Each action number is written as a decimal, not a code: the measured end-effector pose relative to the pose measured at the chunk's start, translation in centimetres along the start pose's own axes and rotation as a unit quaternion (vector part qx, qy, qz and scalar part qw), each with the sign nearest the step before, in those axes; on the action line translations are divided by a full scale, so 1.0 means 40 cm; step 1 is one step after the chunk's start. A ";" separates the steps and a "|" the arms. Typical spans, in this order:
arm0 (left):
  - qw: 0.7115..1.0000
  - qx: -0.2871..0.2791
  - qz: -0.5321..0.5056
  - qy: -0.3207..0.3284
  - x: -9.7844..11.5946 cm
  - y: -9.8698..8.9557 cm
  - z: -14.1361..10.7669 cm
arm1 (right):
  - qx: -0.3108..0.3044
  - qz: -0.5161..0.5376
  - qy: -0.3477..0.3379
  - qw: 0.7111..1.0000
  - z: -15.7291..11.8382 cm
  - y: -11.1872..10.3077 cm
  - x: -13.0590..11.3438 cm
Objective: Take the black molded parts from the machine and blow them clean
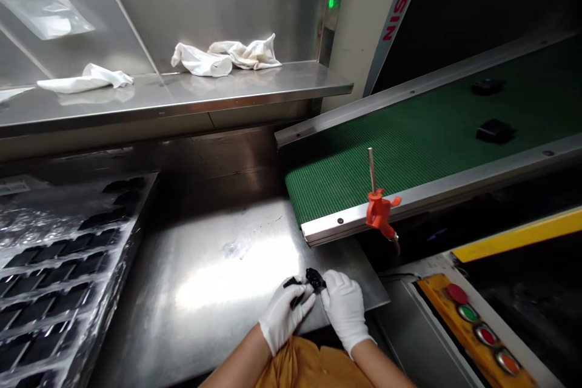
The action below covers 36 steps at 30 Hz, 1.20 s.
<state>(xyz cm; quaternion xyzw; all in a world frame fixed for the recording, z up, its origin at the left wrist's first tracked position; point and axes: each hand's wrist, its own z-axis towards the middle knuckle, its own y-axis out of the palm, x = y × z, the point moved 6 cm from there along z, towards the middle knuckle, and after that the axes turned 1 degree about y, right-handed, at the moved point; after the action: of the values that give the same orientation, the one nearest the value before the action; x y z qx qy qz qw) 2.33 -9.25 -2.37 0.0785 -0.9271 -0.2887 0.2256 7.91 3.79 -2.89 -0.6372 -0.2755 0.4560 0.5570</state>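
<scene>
Both my hands wear white gloves and meet over the front edge of the steel table point(218, 242). My left hand point(286, 314) is closed on a small black part point(294, 291), whose exact kind I cannot make out. Closed beside it, my right hand point(344, 303) grips another black part point(314, 279) with a knobbly, shiny end that sticks up between the hands. The fingers cover much of both pieces, and whether they are joined cannot be seen.
A green conveyor belt point(345, 163) carries black parts point(495, 131). An orange air gun point(381, 212) hangs at its rail. Left stands a tray point(131, 254) with rows of black parts. White gloves point(204, 60) lie on the steel shelf point(150, 97). A button panel point(477, 321) is at right.
</scene>
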 end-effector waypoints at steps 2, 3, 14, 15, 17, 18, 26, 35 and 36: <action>1.000 0.000 0.001 0.007 0.005 0.005 -0.001 | -0.006 0.018 0.006 1.000 0.002 -0.009 -0.005; 1.000 0.001 0.002 0.009 0.007 0.006 -0.003 | -0.007 0.034 0.008 0.999 0.002 -0.013 -0.008; 1.000 0.004 0.009 0.009 0.008 0.007 0.011 | -0.019 0.135 0.034 0.990 -0.013 -0.012 0.003; 1.000 0.006 -0.001 0.012 0.011 0.002 0.012 | -0.002 0.137 0.037 0.990 -0.017 -0.023 0.007; 0.999 0.013 -0.022 0.019 0.019 -0.012 0.014 | 0.060 0.133 0.032 0.989 -0.028 -0.070 0.018; 0.999 0.018 -0.027 0.019 0.022 -0.023 0.015 | 0.108 0.127 0.022 0.986 -0.035 -0.109 0.024; 0.999 -0.026 0.039 -0.024 0.004 -0.062 -0.009 | 0.369 -0.090 -0.043 0.924 0.054 -0.503 0.073; 0.978 -0.055 0.196 -0.047 -0.053 -0.070 -0.093 | 0.208 -0.092 -0.175 0.958 0.247 -0.566 0.096; 0.977 -0.054 0.206 -0.029 -0.061 -0.077 -0.096 | 0.208 -0.056 -0.189 0.958 0.238 -0.581 0.101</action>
<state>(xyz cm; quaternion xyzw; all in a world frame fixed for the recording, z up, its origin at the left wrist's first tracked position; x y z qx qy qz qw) 6.30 -13.03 -2.25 -0.1347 -0.9127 -0.2881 0.2566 4.83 16.93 18.66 -0.3936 -0.3099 0.5834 0.6393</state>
